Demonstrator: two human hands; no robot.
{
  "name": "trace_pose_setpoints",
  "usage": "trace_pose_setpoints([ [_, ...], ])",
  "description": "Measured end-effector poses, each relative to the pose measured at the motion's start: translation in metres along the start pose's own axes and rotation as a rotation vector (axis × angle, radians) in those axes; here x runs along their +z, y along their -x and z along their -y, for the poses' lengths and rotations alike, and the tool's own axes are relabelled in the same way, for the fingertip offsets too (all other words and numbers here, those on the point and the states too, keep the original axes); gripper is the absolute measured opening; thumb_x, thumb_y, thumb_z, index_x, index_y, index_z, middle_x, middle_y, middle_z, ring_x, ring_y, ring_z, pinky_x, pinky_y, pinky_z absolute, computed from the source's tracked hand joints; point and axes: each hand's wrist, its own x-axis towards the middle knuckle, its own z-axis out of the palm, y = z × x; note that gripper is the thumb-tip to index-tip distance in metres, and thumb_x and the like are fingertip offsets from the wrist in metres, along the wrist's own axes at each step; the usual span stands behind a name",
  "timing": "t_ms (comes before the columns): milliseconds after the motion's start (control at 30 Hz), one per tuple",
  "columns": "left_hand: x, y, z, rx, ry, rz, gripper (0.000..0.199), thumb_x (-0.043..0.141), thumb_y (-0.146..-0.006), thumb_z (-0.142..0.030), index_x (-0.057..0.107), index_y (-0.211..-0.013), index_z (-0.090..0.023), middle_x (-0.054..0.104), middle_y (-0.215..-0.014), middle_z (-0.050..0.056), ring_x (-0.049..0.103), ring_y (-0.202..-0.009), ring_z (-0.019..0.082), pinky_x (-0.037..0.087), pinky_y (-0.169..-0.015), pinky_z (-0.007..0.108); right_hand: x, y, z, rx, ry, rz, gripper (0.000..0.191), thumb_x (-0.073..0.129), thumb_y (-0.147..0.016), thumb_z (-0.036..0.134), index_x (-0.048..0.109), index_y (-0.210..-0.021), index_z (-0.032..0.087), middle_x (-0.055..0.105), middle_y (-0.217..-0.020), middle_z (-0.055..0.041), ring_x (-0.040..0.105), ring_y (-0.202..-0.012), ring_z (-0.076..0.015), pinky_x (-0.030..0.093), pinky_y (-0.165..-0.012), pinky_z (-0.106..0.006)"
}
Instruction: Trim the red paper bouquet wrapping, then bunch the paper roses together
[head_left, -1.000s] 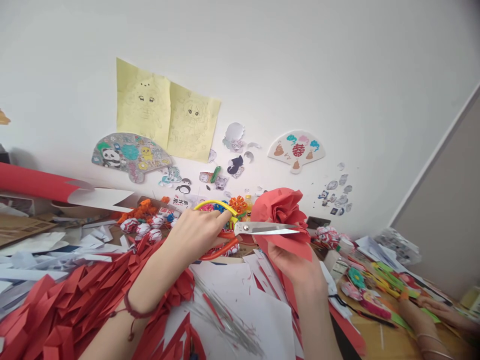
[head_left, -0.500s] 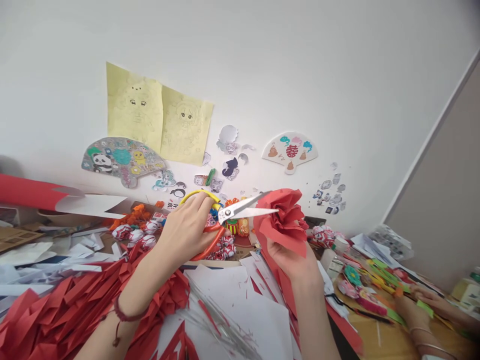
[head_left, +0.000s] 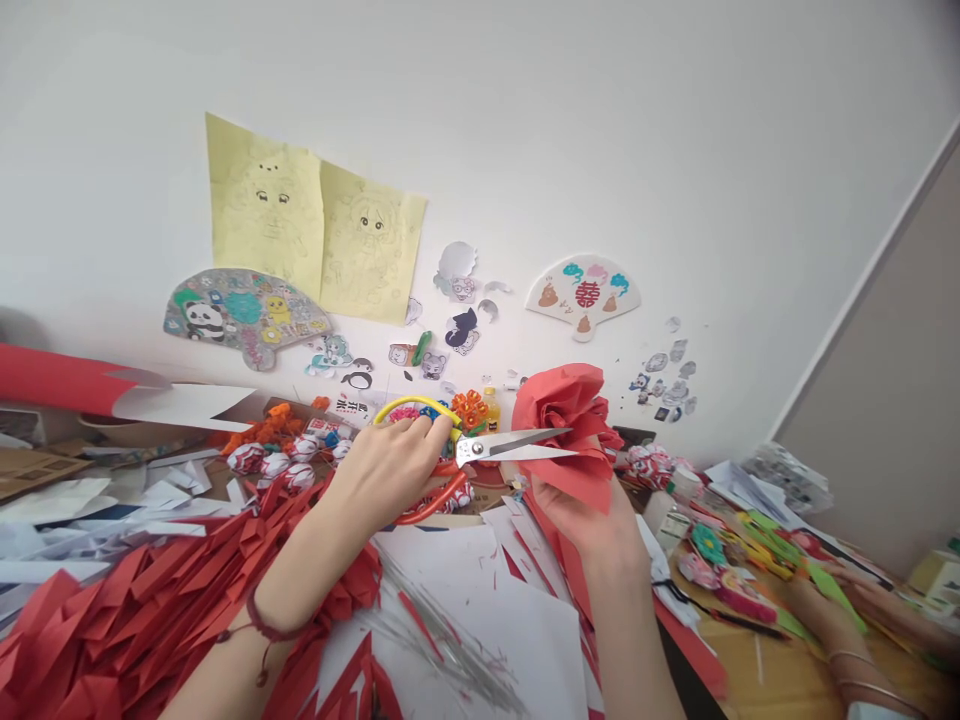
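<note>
Flaring, ruffled red paper flower [head_left: 564, 392] pinched in right grip [head_left: 589, 518]; left grip [head_left: 396, 462] clasping scissors [head_left: 478, 449].

The place looks like an informal paper-craft corner, though whether it lies in a home or a workshop cannot be told. A wooden table [head_left: 780, 680] against a plain wall [head_left: 480, 120] bears heaped folded red paper [head_left: 150, 590], white offcuts [head_left: 180, 480] and bundled thin stems [head_left: 457, 630]. Pencil drawings [head_left: 315, 225], a decorated fan shape [head_left: 583, 295] and small cutouts [head_left: 461, 330] cover part of the wall, and another person's hands [head_left: 817, 605] share the cluttered surface.
</note>
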Motion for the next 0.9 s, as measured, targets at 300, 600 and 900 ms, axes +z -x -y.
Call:
trace_pose_setpoints([
  [300,-0.001,0.001,-0.003,-0.030,-0.041,0.037,0.025,0.048,-0.092,-0.042,0.051,-0.098,-0.017,0.064,-0.079,0.004,0.065,-0.068,0.023,0.028,-0.046,0.027,-0.008,-0.002,-0.001,-0.062,-0.019,0.012,0.018,0.047,-0.092,0.023,0.061,-0.081,0.021,0.069,-0.071,0.0039,0.064,-0.062,-0.0085,0.056,-0.057,-0.019],
  [600,0.003,0.000,-0.006,-0.050,0.027,0.033,0.023,0.050,-0.092,-0.040,0.051,-0.098,-0.017,0.066,-0.078,0.003,0.065,-0.069,0.022,0.023,-0.045,0.027,-0.024,-0.017,0.013,-0.100,0.197,0.257,0.012,0.053,-0.083,0.015,0.061,-0.079,0.023,0.067,-0.069,0.0053,0.064,-0.066,-0.0104,0.056,-0.060,-0.021],
  [900,0.003,-0.001,-0.005,-0.075,0.035,0.038,0.019,0.047,-0.093,-0.037,0.051,-0.093,-0.018,0.067,-0.076,0.004,0.065,-0.066,0.020,0.015,-0.044,0.028,-0.021,-0.011,0.010,-0.122,0.237,0.266,0.014,0.055,-0.078,0.010,0.060,-0.078,0.023,0.068,-0.072,0.0066,0.065,-0.067,-0.0110,0.056,-0.063,-0.021],
])
